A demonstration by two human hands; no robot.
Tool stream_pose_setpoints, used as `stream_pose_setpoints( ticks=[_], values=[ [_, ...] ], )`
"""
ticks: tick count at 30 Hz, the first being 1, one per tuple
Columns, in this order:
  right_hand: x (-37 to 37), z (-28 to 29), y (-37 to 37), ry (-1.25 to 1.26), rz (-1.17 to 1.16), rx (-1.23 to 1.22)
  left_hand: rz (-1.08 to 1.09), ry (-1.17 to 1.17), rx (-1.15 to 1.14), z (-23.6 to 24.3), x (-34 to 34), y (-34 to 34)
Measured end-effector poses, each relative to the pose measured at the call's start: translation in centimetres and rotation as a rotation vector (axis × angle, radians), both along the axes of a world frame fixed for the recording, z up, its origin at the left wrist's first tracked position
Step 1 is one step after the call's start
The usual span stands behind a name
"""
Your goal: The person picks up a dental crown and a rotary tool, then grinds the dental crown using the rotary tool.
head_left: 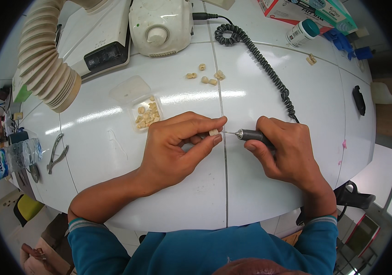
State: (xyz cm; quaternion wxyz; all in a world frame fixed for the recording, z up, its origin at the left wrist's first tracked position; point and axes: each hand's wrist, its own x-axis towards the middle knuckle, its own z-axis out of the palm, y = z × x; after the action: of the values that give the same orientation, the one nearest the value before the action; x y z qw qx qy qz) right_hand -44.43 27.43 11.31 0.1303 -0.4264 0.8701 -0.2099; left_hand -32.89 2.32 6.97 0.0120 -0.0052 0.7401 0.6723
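Note:
My left hand pinches a small pale tooth-shaped piece between thumb and index finger above the white table. My right hand grips a dark rotary handpiece, whose thin metal bit points left at the piece; whether they touch is hard to tell. Just beyond my left hand, an open clear plastic box holds several cream pieces. More loose cream pieces lie farther back, near the middle.
A ribbed suction hose, white machine and control unit stand back left; a coiled cord crosses the right. Pliers and a water bottle lie left; a white bottle, boxes and black object right.

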Motion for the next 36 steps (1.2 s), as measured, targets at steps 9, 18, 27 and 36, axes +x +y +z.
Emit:
stream_pose_setpoints(
  ticks=[9,18,27,36],
  values=[
    [0.32,-0.17,-0.2,0.099,0.043,0.015,0.021,-0.063,0.122,0.34,0.14,0.41],
    [0.3,0.11,-0.24,0.092,0.047,0.064,-0.021,-0.109,0.111,0.42,0.1,0.06],
    [0.33,0.03,-0.23,0.103,0.057,0.05,-0.021,-0.126,0.106,0.41,0.31,0.03],
    [0.46,0.05,-0.27,0.103,0.047,0.051,-0.03,-0.154,0.105,0.38,0.37,-0.03]
  ],
)
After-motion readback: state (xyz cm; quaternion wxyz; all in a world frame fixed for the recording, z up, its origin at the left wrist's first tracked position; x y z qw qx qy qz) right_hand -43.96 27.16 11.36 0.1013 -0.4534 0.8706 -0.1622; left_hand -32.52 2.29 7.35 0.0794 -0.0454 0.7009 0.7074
